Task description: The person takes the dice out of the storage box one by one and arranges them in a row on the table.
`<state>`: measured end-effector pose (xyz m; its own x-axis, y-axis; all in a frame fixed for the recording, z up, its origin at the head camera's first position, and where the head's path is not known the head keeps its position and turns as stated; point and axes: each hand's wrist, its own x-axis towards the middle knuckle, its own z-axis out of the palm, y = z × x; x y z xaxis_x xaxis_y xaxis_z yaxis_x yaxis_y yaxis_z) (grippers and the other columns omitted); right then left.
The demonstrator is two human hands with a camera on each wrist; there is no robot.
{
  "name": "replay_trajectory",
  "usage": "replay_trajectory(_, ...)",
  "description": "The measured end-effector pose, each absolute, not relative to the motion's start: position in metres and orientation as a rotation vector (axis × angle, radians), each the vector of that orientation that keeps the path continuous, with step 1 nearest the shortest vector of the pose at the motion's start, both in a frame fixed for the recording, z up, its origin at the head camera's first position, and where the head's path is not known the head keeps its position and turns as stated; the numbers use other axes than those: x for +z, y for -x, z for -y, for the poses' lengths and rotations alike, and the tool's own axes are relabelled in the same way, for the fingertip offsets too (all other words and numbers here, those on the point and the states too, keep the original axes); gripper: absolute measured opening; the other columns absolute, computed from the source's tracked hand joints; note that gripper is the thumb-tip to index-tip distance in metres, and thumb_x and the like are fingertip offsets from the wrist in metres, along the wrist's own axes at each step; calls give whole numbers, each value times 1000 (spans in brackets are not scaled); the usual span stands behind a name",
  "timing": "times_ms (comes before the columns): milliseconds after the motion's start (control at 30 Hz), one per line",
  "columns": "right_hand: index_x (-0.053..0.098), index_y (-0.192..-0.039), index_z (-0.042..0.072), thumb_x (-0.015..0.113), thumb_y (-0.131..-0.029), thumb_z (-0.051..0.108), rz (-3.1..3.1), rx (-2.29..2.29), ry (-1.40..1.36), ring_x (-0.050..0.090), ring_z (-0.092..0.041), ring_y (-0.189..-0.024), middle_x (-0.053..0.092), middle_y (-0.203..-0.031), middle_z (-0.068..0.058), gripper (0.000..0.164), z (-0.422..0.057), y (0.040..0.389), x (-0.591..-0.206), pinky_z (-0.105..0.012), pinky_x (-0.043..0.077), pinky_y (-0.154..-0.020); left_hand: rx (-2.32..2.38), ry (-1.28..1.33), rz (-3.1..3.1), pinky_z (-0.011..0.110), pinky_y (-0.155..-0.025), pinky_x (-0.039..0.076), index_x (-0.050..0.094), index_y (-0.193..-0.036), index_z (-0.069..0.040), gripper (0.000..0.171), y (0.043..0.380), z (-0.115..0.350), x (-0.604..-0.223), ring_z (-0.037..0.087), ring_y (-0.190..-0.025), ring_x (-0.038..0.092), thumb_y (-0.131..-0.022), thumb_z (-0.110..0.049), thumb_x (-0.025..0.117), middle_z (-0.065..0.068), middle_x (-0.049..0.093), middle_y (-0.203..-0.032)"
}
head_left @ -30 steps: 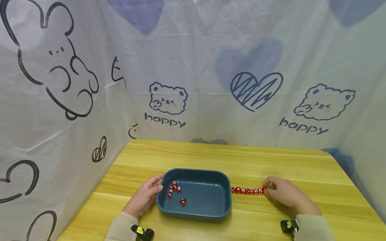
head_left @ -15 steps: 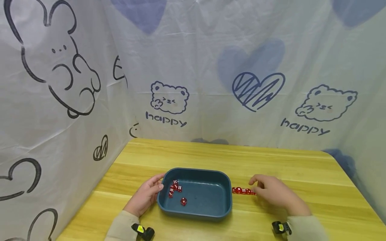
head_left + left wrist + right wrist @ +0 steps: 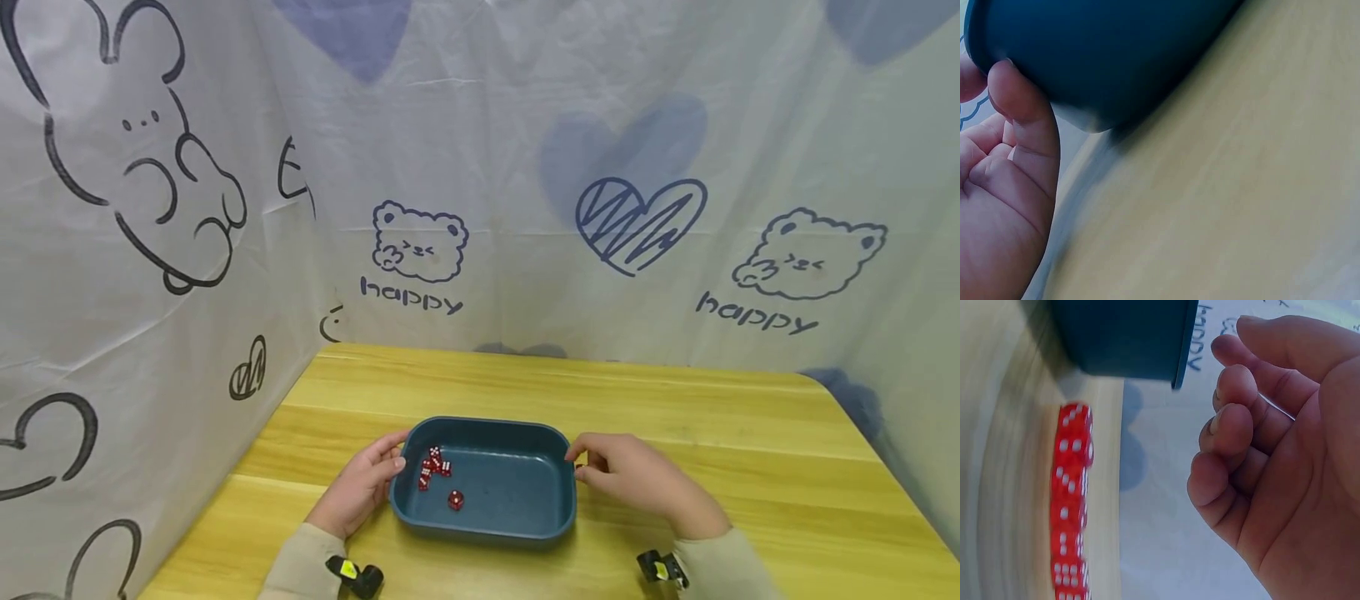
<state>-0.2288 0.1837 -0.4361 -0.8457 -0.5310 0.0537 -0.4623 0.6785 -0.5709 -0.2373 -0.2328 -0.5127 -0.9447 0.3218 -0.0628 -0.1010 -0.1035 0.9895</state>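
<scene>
A dark blue-green tray (image 3: 517, 500) stands on the table with several red dice (image 3: 437, 461) grouped at its left end and a single red die (image 3: 456, 500) nearer its front wall. My left hand (image 3: 360, 487) grips the tray's left side, the thumb (image 3: 1019, 94) at the rim in the left wrist view. My right hand (image 3: 637, 479) hovers at the tray's right end, fingers loosely bent and holding nothing. A straight row of red dice (image 3: 1069, 500) lies on the table beside it in the right wrist view; in the head view that hand almost wholly covers the row.
The yellow wood-grain table (image 3: 750, 442) extends behind the tray and to its right. White printed cloth (image 3: 510, 292) hangs along the back and both sides. Each wrist wears a small black camera (image 3: 663, 571) below the cuff.
My right hand has moved left along the dice row, from its right end to the tray's right rim. The left hand, the tray and the dice inside stay in place.
</scene>
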Motion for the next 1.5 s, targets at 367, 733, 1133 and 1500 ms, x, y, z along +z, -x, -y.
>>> replay_trajectory(367,68,-114,26,66,-99,27,-2716,-864,943,48,-5,-59,54,-71,11,15,-158,232,-431,-27,44,-57,2116,-241,-1900,33,-85,56,29,-155,2,56,237,233,-512,21,-102,61,-106,-10,51,23,52,-124)
replay_trajectory(733,69,-112,27,66,-98,28,-2719,-777,1020,48,-7,-58,53,-69,11,15,-108,233,-425,-27,46,-59,2125,-250,-1892,32,-84,57,30,-155,2,55,237,233,-511,20,-100,61,-105,-9,51,21,52,-121)
replay_trajectory(1133,70,-116,25,68,-96,27,-2677,-714,1037,49,-7,-58,55,-72,12,20,-60,237,-434,-26,43,-56,2118,-255,-1906,32,-84,57,31,-155,2,53,237,232,-512,20,-100,61,-106,-8,49,22,52,-122)
replay_trajectory(1500,69,-125,30,69,-95,31,-2682,-458,1032,56,-5,-83,68,-110,13,30,-31,238,-454,-35,52,-83,2112,-276,-1903,33,-84,57,30,-155,3,54,237,233,-511,22,-102,61,-106,-7,49,24,51,-123)
